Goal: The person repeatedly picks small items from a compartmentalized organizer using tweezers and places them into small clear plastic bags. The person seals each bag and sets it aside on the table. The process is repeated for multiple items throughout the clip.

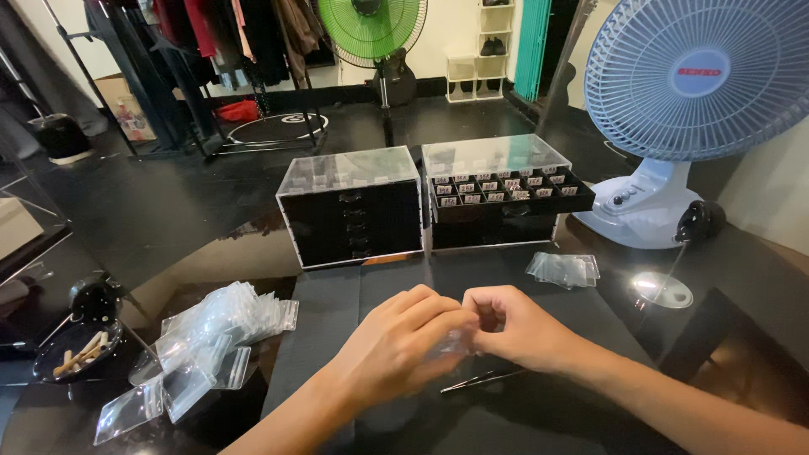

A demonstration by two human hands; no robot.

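My left hand [396,341] and my right hand [514,329] meet fingertip to fingertip over a dark mat [337,312] on the table. Between them they pinch a small clear plastic zip bag [455,344], mostly hidden by the fingers. A pair of thin metal tweezers [482,381] lies on the mat just below my right hand. Two black drawer organisers with clear tops stand behind: the left organiser [352,211] has its drawers closed, the right organiser [497,198] has its top drawer pulled out, showing small labelled compartments.
A heap of clear zip bags [202,345] lies at the left, a smaller stack [565,268] at the right. A black bowl with pale sticks [77,352] sits far left. A blue-white desk fan [674,126] stands right. Behind are a green fan [371,29] and a clothes rack.
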